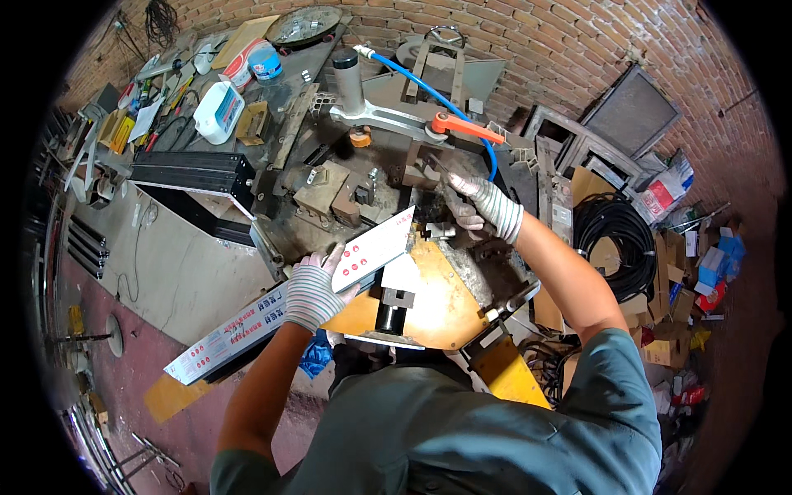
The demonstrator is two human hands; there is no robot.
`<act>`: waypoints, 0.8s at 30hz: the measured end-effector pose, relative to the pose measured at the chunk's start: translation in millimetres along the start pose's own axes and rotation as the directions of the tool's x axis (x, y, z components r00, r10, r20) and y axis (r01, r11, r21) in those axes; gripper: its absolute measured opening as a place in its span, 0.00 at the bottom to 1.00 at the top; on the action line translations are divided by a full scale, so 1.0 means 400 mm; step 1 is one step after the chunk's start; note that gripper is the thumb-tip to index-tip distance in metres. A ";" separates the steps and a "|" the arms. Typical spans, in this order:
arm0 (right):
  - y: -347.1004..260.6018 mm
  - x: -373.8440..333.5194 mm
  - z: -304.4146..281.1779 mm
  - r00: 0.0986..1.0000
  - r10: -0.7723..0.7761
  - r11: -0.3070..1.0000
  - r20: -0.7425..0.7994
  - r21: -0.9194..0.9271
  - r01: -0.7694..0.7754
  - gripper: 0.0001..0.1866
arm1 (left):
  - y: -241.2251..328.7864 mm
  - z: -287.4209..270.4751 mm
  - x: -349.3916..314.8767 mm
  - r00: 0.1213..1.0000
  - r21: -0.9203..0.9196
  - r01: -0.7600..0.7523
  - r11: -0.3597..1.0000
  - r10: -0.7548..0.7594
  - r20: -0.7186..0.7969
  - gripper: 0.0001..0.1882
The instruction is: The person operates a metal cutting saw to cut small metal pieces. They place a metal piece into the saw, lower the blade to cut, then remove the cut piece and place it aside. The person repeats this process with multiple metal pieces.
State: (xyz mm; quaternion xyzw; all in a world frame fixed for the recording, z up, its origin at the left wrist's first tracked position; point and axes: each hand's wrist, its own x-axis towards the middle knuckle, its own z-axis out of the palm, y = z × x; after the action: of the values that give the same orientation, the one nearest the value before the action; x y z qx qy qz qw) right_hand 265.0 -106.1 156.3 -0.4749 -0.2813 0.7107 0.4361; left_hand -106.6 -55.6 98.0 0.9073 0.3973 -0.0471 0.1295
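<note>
A long metal profile [239,334] wrapped in white film with red and blue print slants across the front of a workbench machine. Its cut end rests near the middle, over a yellowish plate [437,289]. My left hand [316,290], in a striped knit glove, is closed around the profile near its middle. My right hand [487,208], gloved alike with dirty fingertips, is beside a dark metal block [423,165] on the machine. Its fingers are curled in a pinch; what they hold is too small to make out. Above it extends an orange lever handle [469,128].
A blue hose [429,87] arcs over the machine's grey arm [384,118]. At left lie a black rectangular frame [194,173], a white jug [219,113] and scattered tools. A black cable coil [615,243], cartons and clutter stand at right, by a brick wall [569,49].
</note>
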 end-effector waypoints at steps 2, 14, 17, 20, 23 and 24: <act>-0.003 -0.002 0.008 1.000 -0.007 1.000 -0.015 0.028 0.008 0.28 | 0.004 -0.002 0.002 1.000 -0.008 0.012 1.000 -0.012 0.004 0.51; 0.068 0.002 0.048 0.986 -0.165 0.825 0.010 0.550 0.133 0.17 | 0.037 -0.020 0.022 0.996 -0.037 0.063 0.997 -0.061 0.063 0.52; 0.022 -0.036 0.054 0.991 -0.078 0.905 -0.104 0.410 0.114 0.17 | 0.035 -0.013 0.015 0.999 -0.056 0.036 0.998 -0.036 0.002 0.52; 0.051 -0.019 0.037 0.988 -0.132 0.926 -0.083 0.344 0.153 0.22 | 0.033 -0.005 0.018 0.999 -0.110 0.001 0.994 -0.006 -0.045 0.52; 0.010 -0.020 0.041 0.987 -0.052 0.962 -0.151 0.256 0.090 0.25 | 0.010 -0.007 0.019 1.000 -0.081 -0.005 0.997 0.004 -0.021 0.52; 0.004 -0.029 0.017 0.984 -0.067 0.980 -0.164 0.173 0.096 0.25 | 0.016 -0.001 0.024 0.998 -0.104 -0.041 0.994 0.036 -0.043 0.53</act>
State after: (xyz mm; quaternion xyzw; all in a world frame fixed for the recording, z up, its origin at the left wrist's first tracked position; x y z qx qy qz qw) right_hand 259.9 -117.1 162.5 -0.4759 -0.1997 0.6752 0.5270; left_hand -95.2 -52.9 97.7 0.9075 0.3842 -0.0051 0.1699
